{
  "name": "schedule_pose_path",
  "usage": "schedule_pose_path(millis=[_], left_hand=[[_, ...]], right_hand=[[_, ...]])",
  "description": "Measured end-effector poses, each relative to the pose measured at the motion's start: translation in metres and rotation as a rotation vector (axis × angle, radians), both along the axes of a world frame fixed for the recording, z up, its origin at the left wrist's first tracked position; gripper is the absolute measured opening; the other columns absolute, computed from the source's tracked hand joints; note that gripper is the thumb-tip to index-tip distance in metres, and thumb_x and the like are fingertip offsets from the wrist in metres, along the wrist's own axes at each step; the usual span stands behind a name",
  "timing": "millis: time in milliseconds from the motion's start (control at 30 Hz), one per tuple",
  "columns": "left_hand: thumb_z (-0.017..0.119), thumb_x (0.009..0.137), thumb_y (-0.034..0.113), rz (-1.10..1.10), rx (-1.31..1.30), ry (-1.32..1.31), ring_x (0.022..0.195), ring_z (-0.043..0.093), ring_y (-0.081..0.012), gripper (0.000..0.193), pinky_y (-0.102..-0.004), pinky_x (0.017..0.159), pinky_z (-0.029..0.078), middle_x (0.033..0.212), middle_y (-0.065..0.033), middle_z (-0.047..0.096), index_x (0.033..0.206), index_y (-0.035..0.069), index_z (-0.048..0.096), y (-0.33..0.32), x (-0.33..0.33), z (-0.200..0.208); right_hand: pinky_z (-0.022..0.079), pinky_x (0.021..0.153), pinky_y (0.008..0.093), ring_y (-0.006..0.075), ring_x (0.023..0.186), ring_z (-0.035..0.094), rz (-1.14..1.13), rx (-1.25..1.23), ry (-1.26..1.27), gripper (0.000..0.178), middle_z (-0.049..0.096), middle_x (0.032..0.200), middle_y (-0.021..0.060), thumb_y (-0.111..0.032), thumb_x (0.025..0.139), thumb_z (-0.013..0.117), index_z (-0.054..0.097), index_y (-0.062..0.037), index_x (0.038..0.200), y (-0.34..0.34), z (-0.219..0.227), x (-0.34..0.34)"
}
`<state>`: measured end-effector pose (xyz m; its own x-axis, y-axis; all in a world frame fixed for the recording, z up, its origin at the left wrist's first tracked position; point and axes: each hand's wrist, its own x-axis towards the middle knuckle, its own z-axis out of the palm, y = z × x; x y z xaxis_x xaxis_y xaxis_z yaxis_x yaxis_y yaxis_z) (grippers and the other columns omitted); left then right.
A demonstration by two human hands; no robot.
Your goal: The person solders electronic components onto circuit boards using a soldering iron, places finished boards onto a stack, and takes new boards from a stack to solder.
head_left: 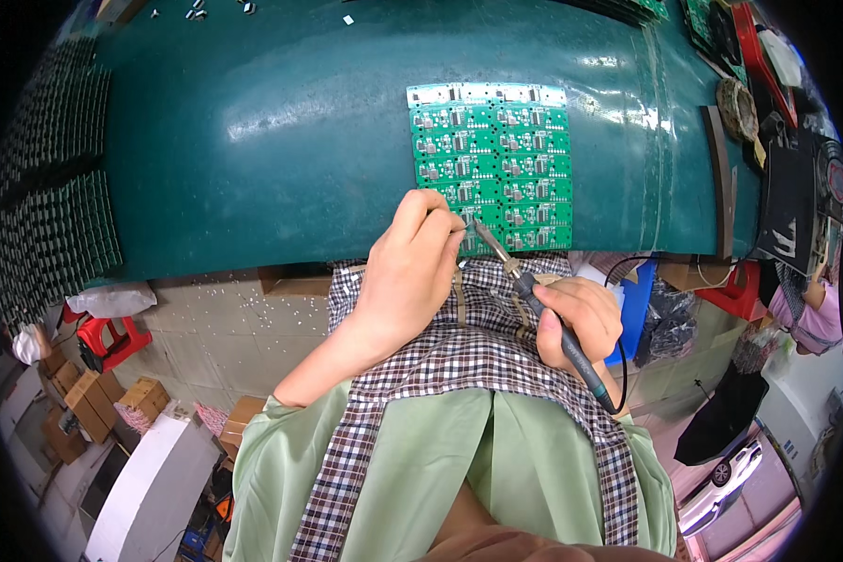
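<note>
A green panel of circuit boards, set with rows of small dark chips, lies near the front edge of the green table. In my right hand is a soldering iron with a dark handle and a metal shaft. Its tip points up and left to the panel's lower left boards, at or very near the surface. My left hand rests over the panel's lower left corner, fingertips pinched together close to the tip. Whatever they hold is too small to name.
Stacks of board panels stand along the table's left side. A few small parts lie at the far left edge. The iron's black cable loops by my right wrist. A dark strip and a round brown dish sit at right.
</note>
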<state>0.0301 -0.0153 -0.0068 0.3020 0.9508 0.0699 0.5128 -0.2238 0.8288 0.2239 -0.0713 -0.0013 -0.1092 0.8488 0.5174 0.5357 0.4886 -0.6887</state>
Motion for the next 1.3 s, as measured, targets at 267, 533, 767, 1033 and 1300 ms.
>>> schedule_pose_path(millis=[267,533,767,1033,1300], left_hand=[[0.069,0.075,-0.002,0.001,0.173,0.157,0.069,0.058,-0.0216,0.013,-0.031,0.057,0.046,0.086,-0.0076,0.057,0.083,0.002,0.061,-0.006,-0.004,0.002],[0.067,0.075,-0.006,0.039,0.057,0.009,0.07,0.059,-0.0207,0.016,-0.0285,0.057,0.045,0.085,-0.0079,0.059,0.087,0.002,0.06,-0.012,-0.006,0.003],[0.066,0.076,-0.005,0.01,0.113,0.018,0.073,0.06,-0.0242,0.016,-0.0314,0.06,0.048,0.086,-0.0096,0.059,0.089,0.002,0.06,-0.01,-0.004,-0.001],[0.066,0.077,-0.003,-0.011,0.12,0.057,0.074,0.06,-0.0264,0.014,-0.0333,0.061,0.048,0.086,-0.0103,0.057,0.089,0.001,0.06,-0.011,0.001,0.0],[0.067,0.076,-0.002,-0.116,0.174,0.122,0.073,0.06,-0.0265,0.011,-0.0331,0.062,0.048,0.083,-0.0106,0.057,0.086,0.001,0.061,-0.013,-0.002,-0.001]], right_hand=[[0.05,0.049,0.0311,0.0229,0.053,0.061,-0.005,0.028,-0.023,0.014,0.061,0.063,0.0107,-0.007,0.073,0.061,0.065,0.0029,0.081,-0.008,0.005,0.005],[0.049,0.048,0.0311,0.0223,0.051,0.06,-0.01,0.051,0.002,0.014,0.06,0.061,0.0102,-0.007,0.073,0.06,0.066,0.0032,0.081,-0.01,0.002,0.006],[0.053,0.051,0.0315,0.0234,0.054,0.062,-0.01,0.026,-0.01,0.014,0.061,0.061,0.0106,-0.006,0.069,0.061,0.066,0.003,0.078,-0.008,0.0,0.004],[0.053,0.052,0.031,0.0234,0.054,0.063,-0.008,0.026,-0.029,0.015,0.061,0.062,0.0105,-0.006,0.068,0.061,0.066,0.0032,0.079,-0.009,0.001,0.002],[0.051,0.049,0.0312,0.0228,0.052,0.061,0.01,0.065,-0.053,0.015,0.061,0.062,0.0107,-0.006,0.069,0.061,0.066,0.0031,0.079,-0.013,0.004,0.003]])
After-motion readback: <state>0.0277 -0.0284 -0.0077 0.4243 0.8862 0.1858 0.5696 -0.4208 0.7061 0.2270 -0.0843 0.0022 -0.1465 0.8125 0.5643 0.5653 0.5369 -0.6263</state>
